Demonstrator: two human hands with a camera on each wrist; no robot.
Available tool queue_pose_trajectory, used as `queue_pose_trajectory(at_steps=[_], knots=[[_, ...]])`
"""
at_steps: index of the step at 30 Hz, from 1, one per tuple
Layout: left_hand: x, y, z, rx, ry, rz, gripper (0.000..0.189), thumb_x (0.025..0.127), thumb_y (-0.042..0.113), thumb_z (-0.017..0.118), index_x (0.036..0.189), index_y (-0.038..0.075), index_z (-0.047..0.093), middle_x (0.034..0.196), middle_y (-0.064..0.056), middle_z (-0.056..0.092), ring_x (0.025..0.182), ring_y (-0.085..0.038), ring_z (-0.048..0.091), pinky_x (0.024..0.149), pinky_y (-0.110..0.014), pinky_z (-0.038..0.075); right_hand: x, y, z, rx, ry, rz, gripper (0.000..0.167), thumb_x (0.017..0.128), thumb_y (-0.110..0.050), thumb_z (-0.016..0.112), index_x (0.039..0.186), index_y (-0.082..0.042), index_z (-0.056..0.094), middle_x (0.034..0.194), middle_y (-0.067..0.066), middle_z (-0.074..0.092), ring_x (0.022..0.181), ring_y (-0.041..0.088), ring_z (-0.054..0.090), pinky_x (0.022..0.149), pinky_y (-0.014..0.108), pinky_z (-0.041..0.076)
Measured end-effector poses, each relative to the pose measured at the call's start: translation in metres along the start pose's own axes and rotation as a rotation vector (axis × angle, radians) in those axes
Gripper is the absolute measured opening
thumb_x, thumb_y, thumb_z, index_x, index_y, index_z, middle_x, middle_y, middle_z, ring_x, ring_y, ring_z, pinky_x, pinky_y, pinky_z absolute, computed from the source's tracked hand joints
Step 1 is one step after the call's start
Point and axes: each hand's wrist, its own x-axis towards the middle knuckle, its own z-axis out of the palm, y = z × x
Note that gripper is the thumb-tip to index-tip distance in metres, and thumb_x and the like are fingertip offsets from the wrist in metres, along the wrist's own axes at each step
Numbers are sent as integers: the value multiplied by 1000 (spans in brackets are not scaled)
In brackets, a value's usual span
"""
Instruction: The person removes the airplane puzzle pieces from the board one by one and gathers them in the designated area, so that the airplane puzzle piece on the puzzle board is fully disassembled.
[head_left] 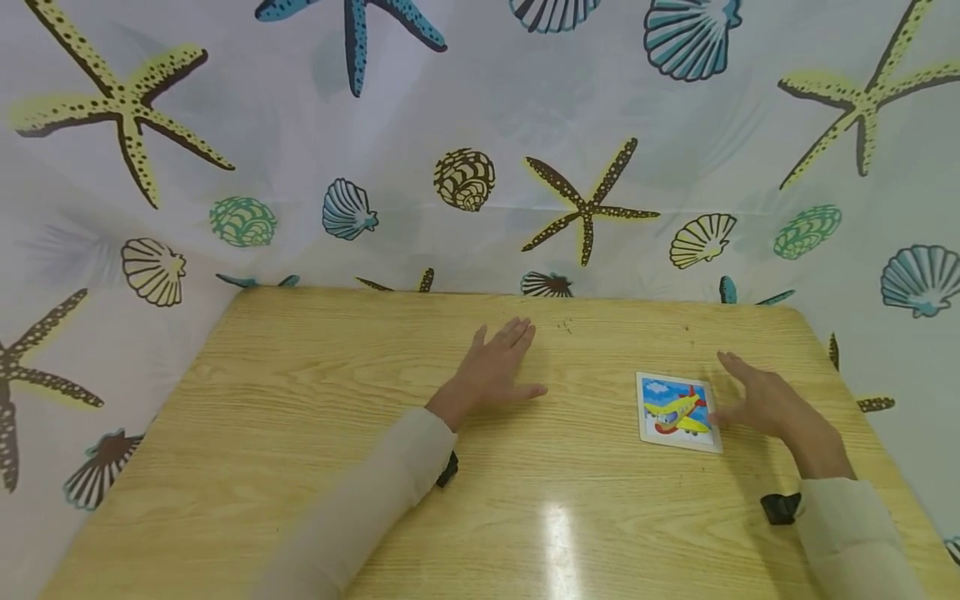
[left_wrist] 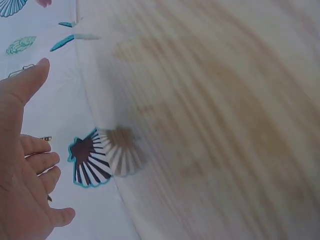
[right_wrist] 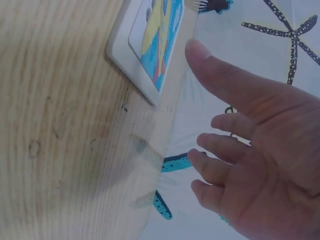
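Observation:
A small square picture puzzle (head_left: 678, 412) with a white frame and a yellow airplane on blue lies flat on the wooden table (head_left: 300, 392), right of the middle. My right hand (head_left: 768, 404) is just to its right, thumb near the frame's right edge and fingers relaxed. In the right wrist view the same hand (right_wrist: 270, 150) holds nothing, and a gap shows between the thumb and the puzzle (right_wrist: 155, 45). Farther left, my left hand (head_left: 491, 367) is over the table with fingers extended and thumb spread. Nothing is in the left hand (left_wrist: 30, 175) in its wrist view.
A white cloth printed with starfish and shells (head_left: 405, 150) hangs behind the table and along both sides. Black straps or devices (head_left: 780, 508) sit at both wrists. Light glares off the table's front (head_left: 558, 542).

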Motion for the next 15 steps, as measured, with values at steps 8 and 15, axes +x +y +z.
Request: queue_pose_trajectory(at_steps=[8, 15], knots=[[14, 19, 5, -14, -33, 24, 90, 88, 65, 47, 152, 10, 15, 160, -5, 14, 148, -20, 11, 114, -58, 13, 0, -2, 3, -26, -1, 5, 104, 76, -42, 76, 149, 2, 16, 145, 37, 27, 128, 56, 30, 99, 65, 32], [22, 36, 7, -33, -66, 47, 89, 89, 63, 48, 152, 9, 17, 160, -6, 15, 148, -20, 13, 114, -57, 15, -2, -3, 4, -41, -11, 33, 101, 76, -41, 77, 148, 2, 21, 141, 39, 31, 127, 56, 32, 98, 64, 34]])
